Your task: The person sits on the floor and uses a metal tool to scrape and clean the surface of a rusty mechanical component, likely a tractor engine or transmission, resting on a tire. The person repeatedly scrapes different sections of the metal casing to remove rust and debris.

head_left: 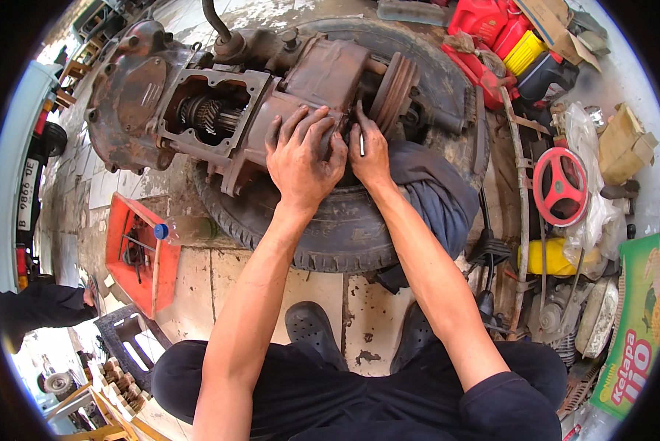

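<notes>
Gearbox (pixel 253 143), brown and grimy, lies on its side across the top of a black tyre (pixel 345 234), right in front of the person! Look at the long axis: it runs broadly left to right, crosswise to the forearms. Out at the left end is the wide, rounded bell housing (pixel 128 103); over at the right end, a grooved drum (pixel 396 92), its rim set crosswise to that axis. Between them a rectangular opening faces up toward the viewer, toothed gears (pixel 206 116) showing inside, and a dark lever (pixel 216 20) rises from the far side.

Now the hands! Left hand (pixel 306 158) is laid over the casing, fingers spread and slightly bent, pointing away from the body, clasping nothing that shows. Right hand (pixel 372 153), just beside it, is closed around a slim bright rod (pixel 361 144), fingers reaching in near the drum; whether the rod's far tip touches the casing, I cannot tell. Close by the right forearm, a blue-grey cloth (pixel 436 195) drapes over the tyre, and down on the left sits an orange-red tray (pixel 167 275) on the floor.
</notes>
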Motion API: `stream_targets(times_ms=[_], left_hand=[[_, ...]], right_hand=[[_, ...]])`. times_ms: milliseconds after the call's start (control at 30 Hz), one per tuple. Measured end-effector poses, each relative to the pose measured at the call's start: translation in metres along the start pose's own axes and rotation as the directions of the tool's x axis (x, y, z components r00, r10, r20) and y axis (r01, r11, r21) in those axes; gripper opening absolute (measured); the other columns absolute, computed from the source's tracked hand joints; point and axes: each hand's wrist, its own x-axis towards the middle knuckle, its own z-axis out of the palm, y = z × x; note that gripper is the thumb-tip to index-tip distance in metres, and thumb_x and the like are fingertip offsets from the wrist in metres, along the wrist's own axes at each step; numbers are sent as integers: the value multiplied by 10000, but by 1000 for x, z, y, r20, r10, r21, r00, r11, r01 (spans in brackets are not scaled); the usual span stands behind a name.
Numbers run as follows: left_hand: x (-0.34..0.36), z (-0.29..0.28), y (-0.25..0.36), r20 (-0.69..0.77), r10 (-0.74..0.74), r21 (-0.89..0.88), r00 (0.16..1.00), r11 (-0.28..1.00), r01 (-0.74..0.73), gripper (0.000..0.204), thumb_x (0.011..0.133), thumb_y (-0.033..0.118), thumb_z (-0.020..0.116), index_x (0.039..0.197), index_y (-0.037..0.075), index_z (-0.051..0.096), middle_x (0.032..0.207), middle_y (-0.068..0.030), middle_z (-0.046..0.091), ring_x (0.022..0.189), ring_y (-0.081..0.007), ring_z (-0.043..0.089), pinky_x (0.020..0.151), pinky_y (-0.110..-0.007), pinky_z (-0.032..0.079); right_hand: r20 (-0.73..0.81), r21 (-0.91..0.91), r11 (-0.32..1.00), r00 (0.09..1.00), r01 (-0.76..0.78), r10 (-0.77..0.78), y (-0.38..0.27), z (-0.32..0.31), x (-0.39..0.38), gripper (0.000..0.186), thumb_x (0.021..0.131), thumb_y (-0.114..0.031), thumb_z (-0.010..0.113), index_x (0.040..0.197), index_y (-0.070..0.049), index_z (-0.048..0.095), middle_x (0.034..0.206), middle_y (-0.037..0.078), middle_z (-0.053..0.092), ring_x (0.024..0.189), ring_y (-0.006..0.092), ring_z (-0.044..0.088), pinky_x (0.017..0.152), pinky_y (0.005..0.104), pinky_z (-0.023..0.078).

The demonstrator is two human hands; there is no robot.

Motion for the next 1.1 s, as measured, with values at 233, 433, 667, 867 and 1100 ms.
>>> stream_targets(times_ms=[233, 433, 667, 867, 1100], left_hand=[[1, 0, 2, 0, 0, -4, 1000, 1000, 0, 218, 827, 155, 698, 1041, 129, 731, 1213, 13, 724, 1237, -228, 611, 1141, -449, 350], [1, 0, 2, 10, 11, 2, 1000, 1000, -11, 224, 827, 157, 699, 1048, 132, 729, 1220, 11, 722, 1239, -227, 610, 1142, -452, 347], [0, 2, 2, 9, 8, -5, 1000, 1000, -8, 227, 828, 161, 700, 1052, 132, 726, 1225, 15, 716, 1241, -225, 607, 1140, -457, 347], [-1, 0, -1, 7, 8, 7, 1000, 1000, -8, 228, 828, 169, 699, 1051, 131, 725, 1225, 17, 712, 1239, -225, 609, 1131, -462, 356], [0, 1, -2, -26, 21, 1, 999, 1000, -21, 225, 813, 184, 703, 1027, 122, 729, 1196, 3, 723, 1207, -232, 620, 1110, -459, 368]], right_hand=[[-24, -86, 973, 976, 215, -218, 12, 2, 6, 330, 978, -73, 525, 1268, 82, 552, 1051, 302, 608, 1015, 481, 610, 874, 514, 499], [41, -30, 991, 991, 129, -128, 24, 7, 5, 196, 995, -97, 521, 1131, 43, 536, 1071, 304, 606, 1018, 484, 610, 840, 520, 499], [-53, 47, 998, 998, 31, -28, 15, 1, 8, 185, 976, -122, 572, 1106, 7, 598, 904, 261, 685, 921, 472, 668, 809, 481, 531], [-170, 132, 978, 968, -163, 185, 1, -7, 9, 286, 982, -243, 642, 1157, -17, 661, 984, 226, 723, 906, 362, 720, 818, 409, 541], [17, 536, 802, 953, -263, 301, -6, -19, 1, 529, 1055, -379, 501, 1367, 43, 567, 1164, 179, 715, 931, 199, 680, 700, 321, 578]])
